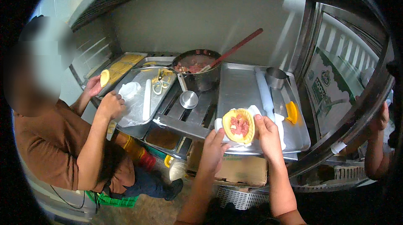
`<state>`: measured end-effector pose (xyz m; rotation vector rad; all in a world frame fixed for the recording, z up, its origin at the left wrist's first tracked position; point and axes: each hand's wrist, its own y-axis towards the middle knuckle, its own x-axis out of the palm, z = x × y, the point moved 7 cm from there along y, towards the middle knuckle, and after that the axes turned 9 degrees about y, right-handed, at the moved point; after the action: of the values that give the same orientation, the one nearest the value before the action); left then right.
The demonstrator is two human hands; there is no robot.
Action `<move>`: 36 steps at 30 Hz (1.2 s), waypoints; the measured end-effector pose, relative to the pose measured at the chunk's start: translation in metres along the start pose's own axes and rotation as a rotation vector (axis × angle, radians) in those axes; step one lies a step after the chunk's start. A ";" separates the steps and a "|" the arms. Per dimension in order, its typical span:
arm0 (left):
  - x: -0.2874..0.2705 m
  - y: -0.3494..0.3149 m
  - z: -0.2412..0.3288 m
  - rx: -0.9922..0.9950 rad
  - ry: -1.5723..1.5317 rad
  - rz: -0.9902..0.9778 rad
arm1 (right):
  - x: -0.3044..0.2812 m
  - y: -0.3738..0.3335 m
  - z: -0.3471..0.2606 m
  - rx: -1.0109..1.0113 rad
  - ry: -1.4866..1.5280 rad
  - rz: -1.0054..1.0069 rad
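Observation:
Between both my hands is a round of yellow dough (244, 136) with chopped pink meat filling (239, 125) in its middle. It sits in a white hinged dough press (218, 124), whose edges show around the dough. My left hand (214, 148) grips the press at its left side, thumb at the edge and fingers partly hidden underneath. My right hand (268, 136) pinches the right side of the press and dough. Just beyond them, a metal tray (239, 86) carries a pale blue rolling pin (264, 91), a metal cup (276, 78) and a yellow curved plastic tool (291, 112).
A dark pot (200, 78) of meat filling with a red-handled spatula (239, 46) stands at the back, a metal ladle (189, 99) before it. On the left, a co-worker in a brown shirt (54, 149) holds a yellow dough round (105, 78) beside a tray with scissors (158, 87).

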<state>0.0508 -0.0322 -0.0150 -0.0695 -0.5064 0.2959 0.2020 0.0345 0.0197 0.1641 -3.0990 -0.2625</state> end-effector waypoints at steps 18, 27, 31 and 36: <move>-0.003 0.008 0.004 0.028 0.111 -0.069 | -0.008 -0.008 -0.010 0.043 0.123 0.007; 0.076 -0.028 0.073 1.190 2.086 -0.621 | -0.011 -0.009 -0.011 0.043 0.115 0.007; 0.082 -0.035 0.070 1.321 2.299 -0.665 | -0.002 -0.013 -0.015 0.024 0.086 -0.028; 0.097 -0.040 0.067 1.471 2.285 -0.669 | -0.012 -0.018 -0.019 0.051 0.031 -0.023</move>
<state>0.1090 -0.0425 0.0947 1.0820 1.9954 -0.2480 0.2167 0.0148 0.0350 0.2027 -3.0766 -0.1797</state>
